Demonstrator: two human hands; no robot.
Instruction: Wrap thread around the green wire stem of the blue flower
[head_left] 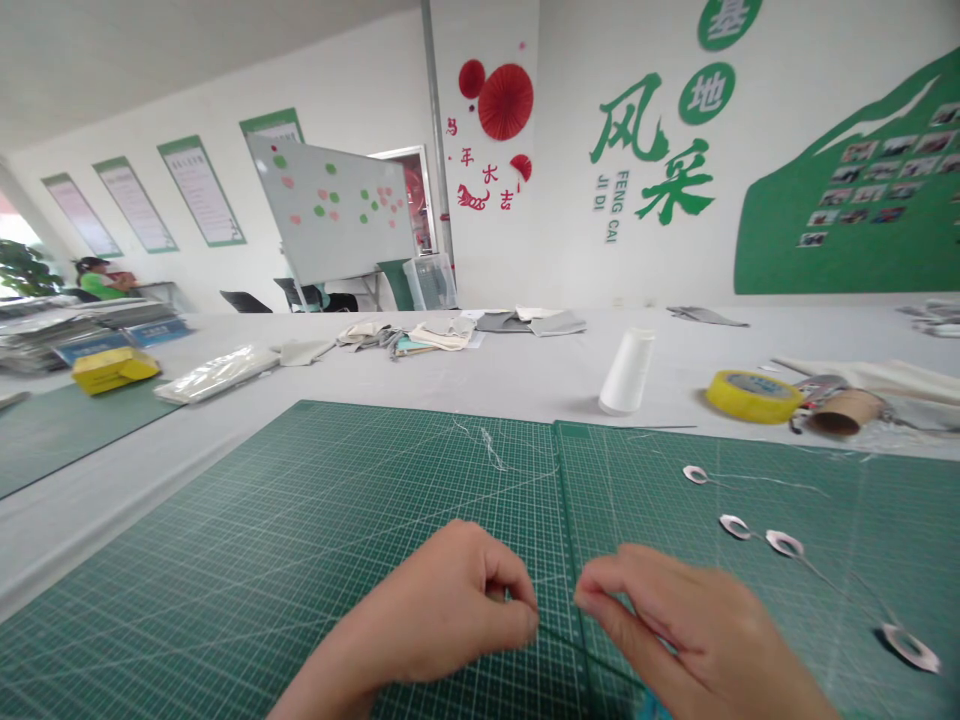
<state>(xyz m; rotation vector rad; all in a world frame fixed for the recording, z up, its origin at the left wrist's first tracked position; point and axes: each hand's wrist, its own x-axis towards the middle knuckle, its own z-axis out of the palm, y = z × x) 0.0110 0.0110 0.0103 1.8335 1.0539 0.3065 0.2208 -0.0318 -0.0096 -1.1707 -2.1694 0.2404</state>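
My left hand (469, 600) is over the green cutting mat (360, 520), its thumb and forefinger pinched together. What the pinch holds, if anything, is too small to make out. Close by on the right, my right hand (675, 620) also has thumb and fingertips pressed together, with a small gap between the two hands. A thin dark line runs from the left thumb toward the right hand; I cannot tell whether it is a thread. Part of a teal thing (654, 708) peeks out under my right hand. Oval rings, one an oval ring with thread (784, 543), lie to the right.
A white thread cone (628, 372) stands behind the mats. Yellow tape (754, 396) and a cardboard tube (846, 411) lie at right. Loose thread (491, 450) rests on the mat. Fabric scraps (442, 333), a yellow box (115, 370) and a plastic-wrapped pack (217, 374) are farther back.
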